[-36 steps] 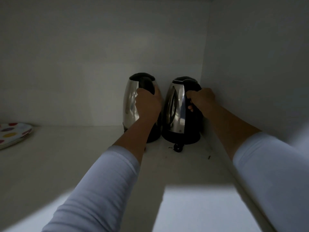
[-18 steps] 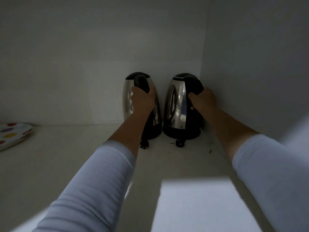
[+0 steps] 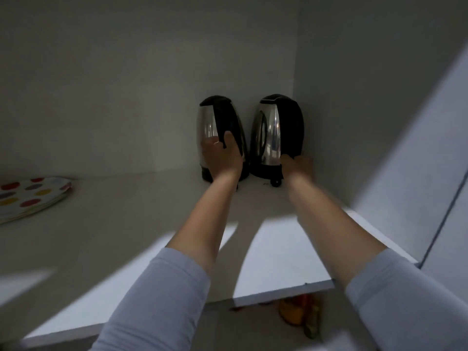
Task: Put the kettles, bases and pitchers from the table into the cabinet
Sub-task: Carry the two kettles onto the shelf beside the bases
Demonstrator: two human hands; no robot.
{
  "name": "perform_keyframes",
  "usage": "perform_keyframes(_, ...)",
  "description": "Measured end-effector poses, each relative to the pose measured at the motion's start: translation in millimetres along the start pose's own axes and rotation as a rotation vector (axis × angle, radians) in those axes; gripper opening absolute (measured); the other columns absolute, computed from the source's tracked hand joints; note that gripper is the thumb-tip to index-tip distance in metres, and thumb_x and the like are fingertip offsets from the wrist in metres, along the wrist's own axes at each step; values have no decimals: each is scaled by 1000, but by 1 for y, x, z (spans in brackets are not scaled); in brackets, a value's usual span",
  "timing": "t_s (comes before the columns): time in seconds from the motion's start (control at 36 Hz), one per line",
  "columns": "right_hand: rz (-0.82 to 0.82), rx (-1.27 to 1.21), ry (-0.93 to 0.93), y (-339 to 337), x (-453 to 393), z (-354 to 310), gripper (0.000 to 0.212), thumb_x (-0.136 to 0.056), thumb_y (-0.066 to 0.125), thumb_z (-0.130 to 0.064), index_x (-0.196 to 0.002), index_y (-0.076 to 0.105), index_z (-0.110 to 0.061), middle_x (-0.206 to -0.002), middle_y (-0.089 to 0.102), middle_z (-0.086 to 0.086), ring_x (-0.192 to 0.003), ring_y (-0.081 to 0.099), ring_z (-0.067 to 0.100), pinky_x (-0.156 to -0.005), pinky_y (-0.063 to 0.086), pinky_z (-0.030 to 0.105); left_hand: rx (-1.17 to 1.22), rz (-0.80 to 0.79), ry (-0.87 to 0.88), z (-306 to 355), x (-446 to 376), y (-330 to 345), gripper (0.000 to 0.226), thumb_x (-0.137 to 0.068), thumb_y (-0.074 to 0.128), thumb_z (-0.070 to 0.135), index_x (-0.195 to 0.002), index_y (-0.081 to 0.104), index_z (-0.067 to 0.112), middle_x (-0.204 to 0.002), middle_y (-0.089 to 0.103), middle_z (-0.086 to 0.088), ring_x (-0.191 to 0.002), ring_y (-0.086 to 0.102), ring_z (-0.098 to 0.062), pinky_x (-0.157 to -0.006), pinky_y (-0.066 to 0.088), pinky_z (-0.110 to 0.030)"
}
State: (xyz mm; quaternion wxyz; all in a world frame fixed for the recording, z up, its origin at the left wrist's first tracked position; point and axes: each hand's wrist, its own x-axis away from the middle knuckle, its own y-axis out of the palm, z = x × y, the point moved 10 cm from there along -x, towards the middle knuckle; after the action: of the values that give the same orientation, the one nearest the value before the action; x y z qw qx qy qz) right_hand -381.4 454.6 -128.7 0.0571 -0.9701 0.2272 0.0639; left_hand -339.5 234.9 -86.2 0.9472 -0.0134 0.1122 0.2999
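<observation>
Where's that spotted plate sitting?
The spotted plate lies at the far left of the cabinet shelf, well left of the two kettles.

**A dim white cupboard, lit from the front**

The back wall [image 3: 126,84] and the right side wall [image 3: 354,97] were plain white and lay in grey shadow. The white shelf [image 3: 291,249] was dark at the rear, while bright patches of light fell across its front edge. A stack of spotted plates [image 3: 33,196] sat at the far left. Below the shelf, blurred orange and green things [image 3: 301,315] showed.
</observation>
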Motion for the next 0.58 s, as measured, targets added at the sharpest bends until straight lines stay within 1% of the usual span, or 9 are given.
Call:
perform_keyframes(0.03,8,-37,3,-1,14,0,12,-88,57,-21,-87,53,-9,-82,51,8,-70,49,20,-39,33,17,18,0,-9,1,10,-7,20,-98,45,32,-100,50,13,-95,57,-3,-85,55,-17,-81,39,-28)
perform_keyframes(0.08,22,-113,32,-5,49,5,10,-88,58,-20,-91,54,-12,-79,51,4,-66,49,18,-49,37,20,24,2,-6,3,35,-28,23,-98,45,29,-80,42,15,-72,47,2,-66,45,-16,-74,33,-23)
perform_keyframes(0.14,22,-155,64,-9,82,10,23,-87,58,-20,-108,55,-11,-90,55,3,-80,51,20,-66,38,26,67,-9,10,2,55,-48,18,-97,46,30,-94,48,12,-85,57,-3,-80,49,-20,-73,33,-21)
perform_keyframes(0.19,-3,-174,73,-10,114,12,25,-88,56,-23,-111,51,-13,-92,53,1,-78,50,17,-61,36,28,93,-21,9,-2,72,-70,28,-97,46,32,-110,52,8,-105,60,-7,-95,54,-21,-78,37,-23)
perform_keyframes(0.22,-17,-174,82,-10,131,15,26,-89,55,-25,-112,51,-14,-94,53,0,-74,49,14,-58,35,27,88,-33,4,-5,80,-81,30,-98,45,33,-112,51,8,-105,59,-5,-94,54,-21,-78,37,-22)
perform_keyframes(0.31,-52,-159,117,-12,176,23,31,-93,52,-29,-122,49,-17,-110,52,0,-73,45,5,-57,34,25,83,-81,5,-12,102,-110,19,-100,41,35,-103,46,16,-88,52,7,-76,49,-10,-60,36,-16)
perform_keyframes(0.39,-67,-138,111,-14,213,23,32,-95,50,-29,-125,48,-17,-114,52,-1,-72,44,1,-56,34,21,105,-88,-14,-20,119,-138,18,-100,39,37,-101,45,20,-94,53,4,-84,50,-13,-70,37,-23)
perform_keyframes(0.5,-64,-130,106,-17,246,17,32,-94,50,-26,-125,50,-18,-114,51,-3,-72,43,0,-56,32,19,112,-92,-36,-19,143,-165,19,-100,37,35,-101,47,18,-82,49,11,-73,46,-2,-61,35,-18)
perform_keyframes(0.58,-76,-139,96,-16,271,9,32,-94,50,-26,-125,50,-18,-110,50,-4,-73,42,0,-56,31,18,99,-85,-44,-16,156,-189,20,-100,37,35,-99,47,17,-79,47,11,-70,44,-2,-58,34,-17)
